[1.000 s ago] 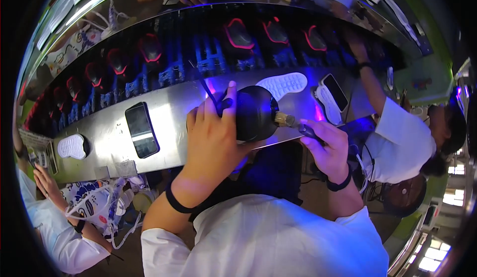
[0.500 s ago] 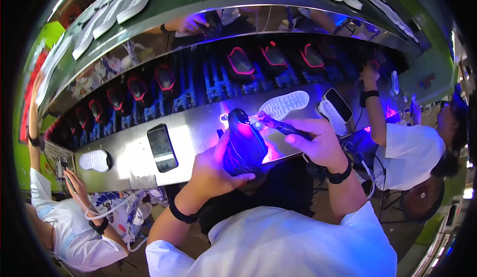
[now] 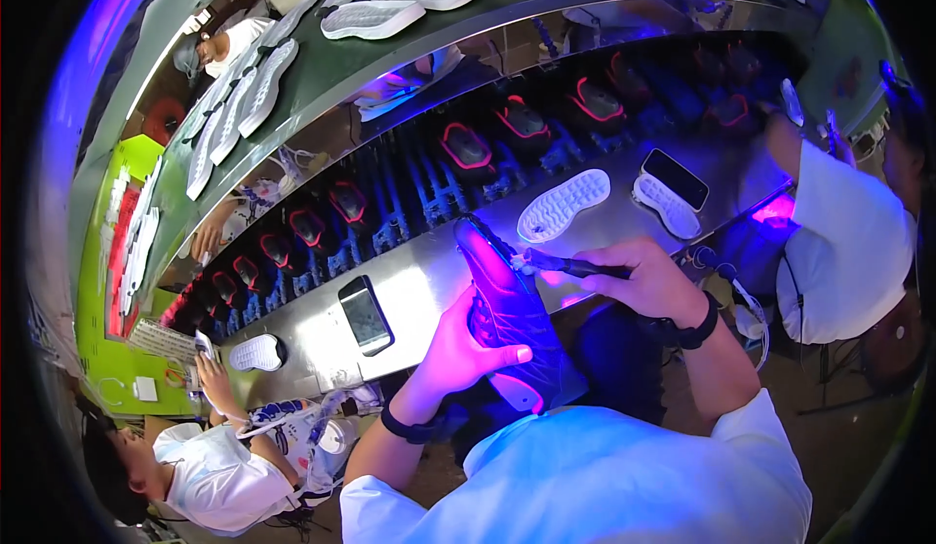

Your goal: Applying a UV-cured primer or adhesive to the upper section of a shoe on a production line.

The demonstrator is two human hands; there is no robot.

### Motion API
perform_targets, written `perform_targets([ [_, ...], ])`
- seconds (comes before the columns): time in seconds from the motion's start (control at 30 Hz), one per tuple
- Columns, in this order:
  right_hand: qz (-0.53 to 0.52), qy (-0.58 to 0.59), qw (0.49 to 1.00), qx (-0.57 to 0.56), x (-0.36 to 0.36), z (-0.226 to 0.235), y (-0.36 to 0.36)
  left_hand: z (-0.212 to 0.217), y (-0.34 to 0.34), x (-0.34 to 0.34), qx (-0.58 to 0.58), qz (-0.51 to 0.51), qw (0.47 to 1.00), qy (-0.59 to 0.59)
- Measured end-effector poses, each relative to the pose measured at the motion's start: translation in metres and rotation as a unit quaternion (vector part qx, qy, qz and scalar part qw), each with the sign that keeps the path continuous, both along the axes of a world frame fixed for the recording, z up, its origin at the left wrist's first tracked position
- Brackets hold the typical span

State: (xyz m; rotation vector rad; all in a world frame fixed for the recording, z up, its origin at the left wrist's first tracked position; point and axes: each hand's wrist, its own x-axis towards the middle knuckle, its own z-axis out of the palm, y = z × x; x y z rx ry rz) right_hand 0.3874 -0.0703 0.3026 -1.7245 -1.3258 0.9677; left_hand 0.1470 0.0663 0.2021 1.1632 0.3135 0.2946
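Note:
My left hand (image 3: 453, 349) is closed around a dark shoe upper (image 3: 514, 315), thumb lying across it. The upper is held at a slant just off the bench's front edge, lit pink and purple, its toe pointing away from me. In my right hand (image 3: 648, 276) is a dark-handled brush (image 3: 580, 267). Its pale bristles touch the right edge of the upper near the toe. A white shoe sole (image 3: 564, 205) lies on the bench beyond the brush. Further right, a phone (image 3: 676, 179) rests against another white sole (image 3: 667, 213).
Behind the bench (image 3: 312, 357), several dark uppers with red collars (image 3: 466, 146) sit along a blue rack. A phone (image 3: 365, 316) and a sole (image 3: 256, 352) lie left. White soles (image 3: 372, 19) line the shelf above. Co-workers sit left (image 3: 210, 476) and right (image 3: 843, 242).
The upper has rolled and tilted in my left hand, showing more of its side. The brush has shifted along its edge. My view has turned; the left co-worker's raised arm has come down.

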Motion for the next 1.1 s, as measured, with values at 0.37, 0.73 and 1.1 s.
perform_targets([
  [0.37,-0.042,0.020,0.996,-0.077,-0.017,-0.042,-0.030,-0.013,0.018,-0.003,-0.205,-0.006,0.979,-0.007],
  [0.73,0.033,0.008,0.999,0.008,0.010,-0.018,0.033,0.030,0.066,-0.011,-0.108,0.090,0.990,-0.015],
  [1.1,-0.019,-0.068,0.997,0.016,0.002,-0.001,-0.038,0.038,0.083,0.005,-0.112,0.097,0.989,0.014],
])
